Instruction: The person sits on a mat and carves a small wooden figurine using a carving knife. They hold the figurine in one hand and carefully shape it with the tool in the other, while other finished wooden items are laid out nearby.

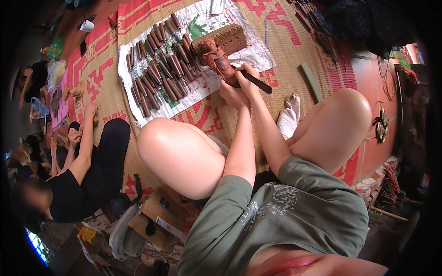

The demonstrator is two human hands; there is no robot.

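A reddish-brown carved wooden figurine (218, 62) leans tilted against a carved wooden block (230, 39), its lower end toward me. My left hand (233, 94) is closed round that lower end. Just beside it, my right hand (247, 81) grips a carving tool (261, 84) with a flat dark handle that sticks out to the right. The tool's tip is hidden by the fingers and the figurine. Under the block and figurine lies a white sheet (205, 92) with reddish shavings. Left of the figurine, several brown-handled carving chisels (156, 69) lie in rows on it.
A red-and-tan woven mat (108, 99) covers the floor. To the right lie a green strip (311, 82) and a thin grey bar (266, 34). At left a person in black (76, 184) handles wooden pieces. A cardboard box (159, 214) and a fan (126, 234) stand behind at lower left.
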